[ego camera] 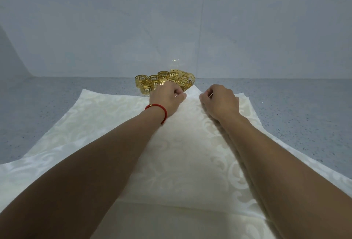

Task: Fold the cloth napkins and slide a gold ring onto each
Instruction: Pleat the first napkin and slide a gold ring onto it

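Grey counter (57,109): left hand (167,99), right hand (221,101) pinch napkin (181,153) far corner, pointing at rings (165,80).

Likely a domestic kitchen or pantry counter. Speckled grey stone-look worktop (57,105) meets large glossy pale wall tiles (114,29) directly behind it; one vertical tile joint (202,19) rises above the worktop's back edge.

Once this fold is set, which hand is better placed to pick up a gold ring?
Left hand, probably: it sits right beside the gold rings, while the right hand is farther off across the napkin.
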{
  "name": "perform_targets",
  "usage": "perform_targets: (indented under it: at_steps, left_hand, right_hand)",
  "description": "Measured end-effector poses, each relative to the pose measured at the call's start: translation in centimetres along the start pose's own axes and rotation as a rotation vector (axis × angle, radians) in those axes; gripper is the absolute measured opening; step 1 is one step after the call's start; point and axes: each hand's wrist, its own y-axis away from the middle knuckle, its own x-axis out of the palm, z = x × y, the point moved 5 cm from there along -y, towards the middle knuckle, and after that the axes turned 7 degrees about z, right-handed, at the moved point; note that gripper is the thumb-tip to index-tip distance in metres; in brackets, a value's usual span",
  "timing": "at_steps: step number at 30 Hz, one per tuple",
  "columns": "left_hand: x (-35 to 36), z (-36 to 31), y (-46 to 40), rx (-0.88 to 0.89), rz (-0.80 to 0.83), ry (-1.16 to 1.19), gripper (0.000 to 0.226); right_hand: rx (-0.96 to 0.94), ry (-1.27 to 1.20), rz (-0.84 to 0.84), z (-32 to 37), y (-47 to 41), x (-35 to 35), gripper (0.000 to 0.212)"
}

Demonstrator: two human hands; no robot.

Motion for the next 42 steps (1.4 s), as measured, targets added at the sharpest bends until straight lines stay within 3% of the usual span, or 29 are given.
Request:
perform_targets:
  at_steps: [6, 11, 18, 23, 26, 32, 34, 39, 42]
  left_hand:
    - [0.0, 0.6, 0.3, 0.056, -0.076, 0.183, 0.006]
    - [0.0, 0.6, 0.5, 0.075, -0.086, 0.297, 0.015]
    - [-0.3, 0.3, 0.8, 0.116, -0.065, 0.300, 0.027]
    - [0.0, 0.6, 0.7, -0.007, -0.060, 0.252, 0.015]
    - [0.1, 0.3, 0.9, 0.010, -0.041, 0.251, 0.012]
    - [-0.4, -0.4, 1.3, 0.096, -0.131, 0.263, 0.035]
    - [-0.6, -0.2, 1.2, 0.077, -0.145, 0.302, 0.035]
    - [-0.5, -0.1, 1.0, 0.073, -0.117, 0.297, 0.024]
    - [0.0, 0.0, 1.0, 0.077, -0.058, 0.284, 0.038]
  right_hand:
    - [-0.108, -0.077, -0.090, -0.2, 0.4, -0.2, 0.011]
    - [-0.165, -0.171, -0.122, -0.4, 0.6, -0.8, 0.018]
    - [-0.225, -0.156, -0.077, -0.5, 0.7, -1.2, 0.017]
    - [-0.247, -0.135, -0.027, -0.6, 1.1, -1.1, 0.014]
    - [-0.264, -0.141, -0.027, -0.2, 1.2, -1.0, 0.012]
    - [-0.257, -0.099, 0.006, 0.4, 1.0, -0.7, 0.053]
    - [-0.240, -0.120, 0.001, 0.3, 0.8, -0.7, 0.057]
    - [-0.231, -0.143, 0.011, 0.0, 0.7, -0.9, 0.036]
    - [-0.239, -0.193, 0.022, -0.1, 1.0, -0.9, 0.026]
